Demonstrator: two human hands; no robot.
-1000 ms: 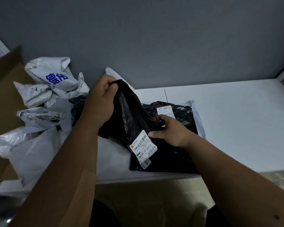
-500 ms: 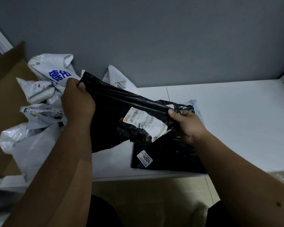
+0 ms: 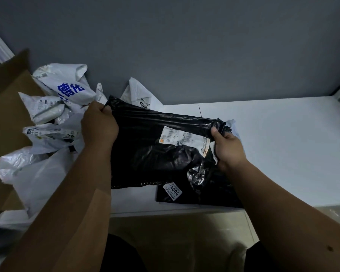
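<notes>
The black bag (image 3: 145, 154) now stretches taut just above the table (image 3: 283, 144), bunched a second ago. Left hand (image 3: 99, 127) and right hand (image 3: 229, 149) each pinch a top corner, so laying it flat probably follows.

Table (image 3: 283, 146): fills the centre and right; its far edge meets the wall (image 3: 185, 46).
Held mailer (image 3: 145, 150): above the table's left part, spanning between both hands.
Left hand (image 3: 99, 127): grips the held mailer's far left corner.
Right hand (image 3: 229, 149): pinches its far right corner.
Shipping label (image 3: 183, 139): on the held mailer's face, just left of the right hand.
Flat parcel (image 3: 204, 193): on the table by its near edge, partly under the held mailer.
Pile of mailers (image 3: 51, 114): left of the held mailer, against the cardboard box (image 3: 6, 107).
Lone mailer (image 3: 138, 94): behind the held mailer, by the wall.
</notes>
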